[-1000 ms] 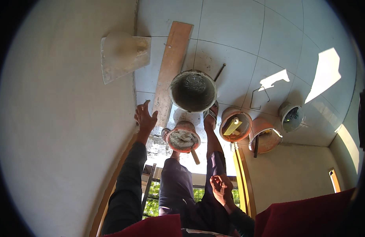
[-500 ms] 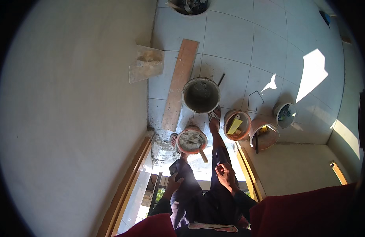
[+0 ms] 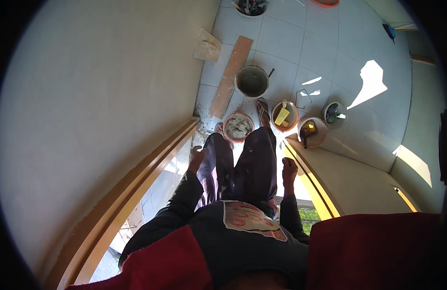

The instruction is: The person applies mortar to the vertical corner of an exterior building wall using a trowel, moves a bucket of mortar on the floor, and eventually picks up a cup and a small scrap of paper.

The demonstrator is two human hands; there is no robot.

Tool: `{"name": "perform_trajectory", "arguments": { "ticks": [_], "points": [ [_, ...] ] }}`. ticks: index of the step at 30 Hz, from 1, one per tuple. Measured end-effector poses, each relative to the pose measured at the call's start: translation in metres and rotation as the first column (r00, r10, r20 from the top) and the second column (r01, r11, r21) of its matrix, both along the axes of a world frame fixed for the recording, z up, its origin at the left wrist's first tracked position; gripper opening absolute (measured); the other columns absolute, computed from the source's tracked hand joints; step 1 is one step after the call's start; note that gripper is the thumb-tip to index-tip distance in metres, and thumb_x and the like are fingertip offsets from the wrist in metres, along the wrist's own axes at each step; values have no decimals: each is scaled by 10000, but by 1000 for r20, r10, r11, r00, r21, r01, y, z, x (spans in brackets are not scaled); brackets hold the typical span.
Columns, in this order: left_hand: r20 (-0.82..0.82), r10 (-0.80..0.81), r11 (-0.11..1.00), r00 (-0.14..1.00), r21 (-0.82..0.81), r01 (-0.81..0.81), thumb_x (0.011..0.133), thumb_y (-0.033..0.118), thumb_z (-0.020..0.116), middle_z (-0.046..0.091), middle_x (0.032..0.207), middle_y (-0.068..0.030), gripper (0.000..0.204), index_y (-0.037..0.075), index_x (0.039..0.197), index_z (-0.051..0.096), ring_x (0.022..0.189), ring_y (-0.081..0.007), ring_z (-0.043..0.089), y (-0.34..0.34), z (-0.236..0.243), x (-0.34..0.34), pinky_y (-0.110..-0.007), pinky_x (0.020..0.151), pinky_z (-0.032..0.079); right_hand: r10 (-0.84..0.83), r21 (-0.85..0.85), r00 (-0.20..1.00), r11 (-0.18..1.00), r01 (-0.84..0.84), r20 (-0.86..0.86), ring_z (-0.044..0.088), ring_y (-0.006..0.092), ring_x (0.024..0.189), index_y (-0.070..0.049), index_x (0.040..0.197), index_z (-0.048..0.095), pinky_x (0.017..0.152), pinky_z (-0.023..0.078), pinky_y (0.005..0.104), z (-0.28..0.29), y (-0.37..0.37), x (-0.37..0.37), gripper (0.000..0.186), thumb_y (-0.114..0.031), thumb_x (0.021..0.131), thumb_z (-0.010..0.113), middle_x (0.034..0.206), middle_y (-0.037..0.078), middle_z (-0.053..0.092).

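Observation:
My left hand (image 3: 197,158) hangs beside my left thigh, its thumb and fingers apart and holding nothing. On the other side my right hand (image 3: 289,169) is held off my right leg near the door frame, fingers curled in, with nothing showing in it. Between my feet stands an orange bucket of wet grey mortar (image 3: 238,127), nearest to my knees. Beyond it is a larger dark bucket (image 3: 252,81) with a grey inside. To the right of my right foot, another orange bucket (image 3: 285,126) contains a yellow tool (image 3: 282,116).
A long reddish-brown board (image 3: 231,77) lies on the tiled floor (image 3: 281,43) along the left wall (image 3: 112,63). Against that wall leans a stained square board (image 3: 207,46). Two more buckets, one pinkish (image 3: 320,137) and one grey (image 3: 335,123), stand right. Wooden door frames (image 3: 131,188) flank me.
My body has risen and the buckets look smaller and farther off. Both hands have come off my knees and moved outward. The wooden handle at the mortar bucket no longer shows.

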State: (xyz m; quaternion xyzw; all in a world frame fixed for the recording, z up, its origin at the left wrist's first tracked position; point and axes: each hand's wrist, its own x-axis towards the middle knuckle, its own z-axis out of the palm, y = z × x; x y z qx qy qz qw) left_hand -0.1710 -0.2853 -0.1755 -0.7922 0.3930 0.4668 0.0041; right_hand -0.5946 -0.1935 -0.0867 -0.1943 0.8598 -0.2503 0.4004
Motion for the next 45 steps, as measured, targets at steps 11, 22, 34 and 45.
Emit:
{"name": "perform_trajectory", "arguments": {
  "ticks": [11,22,34,45],
  "points": [
    [-337,237,935,911,-177,-308,803,282,728,676,884,-101,352,19,1033,690,799,-195,609,40,97,-19,-327,734,488,719,19,411,507,-862,-561,554,147,501,-30,724,602,462,459,329,-81,131,-71,235,-183,894,552,600,29,541],
    [-390,554,827,735,158,-540,874,280,569,670,1079,-165,383,55,1178,627,937,-310,656,265,90,-15,-504,815,502,-79,94,909,995,44,410,480,78,496,-83,839,650,424,350,247,-28,127,-111,113,-178,884,608,634,-29,521],
    [-311,389,918,867,201,-340,869,293,653,658,971,-103,481,77,1286,551,877,-231,635,182,61,35,-466,696,490,27,-87,952,996,-1,303,520,78,628,-40,1007,675,511,411,244,26,146,-36,254,-252,873,640,781,-11,593],
    [-435,-38,979,900,166,121,919,394,625,660,1088,-53,379,208,1241,553,1038,-219,620,52,52,37,-460,812,437,-59,4,994,998,59,91,627,196,631,16,971,701,512,495,364,11,315,93,314,-272,856,651,724,76,649]
  ]
}}
